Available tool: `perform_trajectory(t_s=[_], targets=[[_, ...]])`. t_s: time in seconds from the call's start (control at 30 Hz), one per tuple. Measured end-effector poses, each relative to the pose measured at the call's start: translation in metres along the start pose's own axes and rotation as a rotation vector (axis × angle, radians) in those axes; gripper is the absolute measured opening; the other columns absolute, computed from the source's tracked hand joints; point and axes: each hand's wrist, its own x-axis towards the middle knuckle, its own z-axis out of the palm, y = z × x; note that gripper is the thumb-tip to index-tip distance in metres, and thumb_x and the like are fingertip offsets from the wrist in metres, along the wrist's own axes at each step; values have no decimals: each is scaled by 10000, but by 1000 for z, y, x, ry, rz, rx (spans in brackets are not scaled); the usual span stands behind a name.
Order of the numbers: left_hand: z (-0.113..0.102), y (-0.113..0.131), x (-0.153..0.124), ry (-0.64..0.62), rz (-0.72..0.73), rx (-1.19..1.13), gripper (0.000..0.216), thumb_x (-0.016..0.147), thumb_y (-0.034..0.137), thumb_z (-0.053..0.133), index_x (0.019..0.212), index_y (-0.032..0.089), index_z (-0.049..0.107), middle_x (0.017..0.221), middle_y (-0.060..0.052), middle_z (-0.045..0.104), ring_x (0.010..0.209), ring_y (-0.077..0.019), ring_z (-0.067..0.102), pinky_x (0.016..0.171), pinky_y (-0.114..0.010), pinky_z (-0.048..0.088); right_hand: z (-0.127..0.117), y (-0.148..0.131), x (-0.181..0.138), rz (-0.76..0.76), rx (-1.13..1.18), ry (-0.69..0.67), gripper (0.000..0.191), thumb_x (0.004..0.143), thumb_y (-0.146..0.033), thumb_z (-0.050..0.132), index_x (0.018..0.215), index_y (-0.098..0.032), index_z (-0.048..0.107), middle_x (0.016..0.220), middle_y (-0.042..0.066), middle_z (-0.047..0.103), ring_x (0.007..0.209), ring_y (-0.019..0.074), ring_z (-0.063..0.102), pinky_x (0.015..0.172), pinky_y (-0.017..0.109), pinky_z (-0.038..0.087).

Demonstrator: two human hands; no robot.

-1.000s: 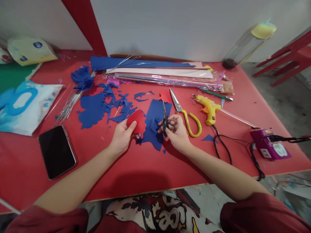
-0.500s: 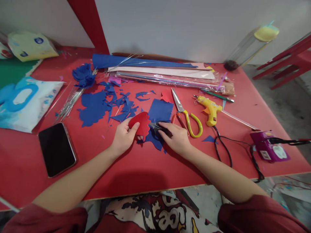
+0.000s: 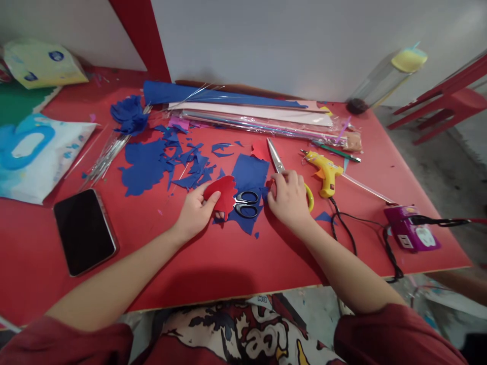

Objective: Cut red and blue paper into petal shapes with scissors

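Note:
My left hand [image 3: 194, 213] pinches a red scalloped paper cutout [image 3: 222, 191] by its lower edge, just above the red table [image 3: 213, 263]. Small black scissors [image 3: 246, 196] lie by themselves on a blue paper sheet [image 3: 249, 172], right beside the cutout. My right hand [image 3: 291, 200] lies to their right, fingers curled over the handles of the large yellow-handled scissors [image 3: 276, 157]. The blades of that pair point away from me and rest flat on the table.
Blue paper scraps [image 3: 152, 162] cover the table's centre-left. A black phone [image 3: 84, 230] lies at the near left. To the right are a yellow glue gun [image 3: 325, 170], its black cord and a purple power strip [image 3: 413, 233]. Wrapped paper sheets [image 3: 247, 109] line the far edge.
My right hand laid the small black scissors down on the blue sheet, then moved right onto the handles of the yellow scissors. The left hand kept hold of the red cutout.

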Motion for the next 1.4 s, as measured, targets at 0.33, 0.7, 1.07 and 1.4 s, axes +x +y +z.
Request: perform_trajectory(t_s=[0.33,0.7,1.07,1.4], targets=[[0,0,0,-4,-27,-14,257,776,353,577,898,135,519,457,44,573,394,-122,557,428,-242,466,-10,17,4,77,-107,-182,359,721,-103,443,1075,-91,502,973,172,426,813,280,487,678,403,408],[0,-3,1,-11,-11,-17,234,783,353,567,858,136,523,455,38,572,392,-118,555,427,-230,462,-8,2,0,118,-108,-204,298,807,-237,426,1070,-138,524,977,132,480,607,176,492,487,276,310],[-1,-3,1,-3,10,-37,245,784,367,581,845,134,539,448,31,570,380,-113,538,405,-217,451,2,-10,-11,-437,90,-19,269,891,-272,436,1092,-173,585,1126,134,567,1061,280,455,890,428,342],[-1,-6,1,-10,13,-63,208,798,340,571,839,142,524,449,41,569,375,-94,521,386,-186,430,10,-11,-12,-477,215,-38,207,899,-205,400,915,-149,599,994,128,593,935,242,515,820,388,397]])
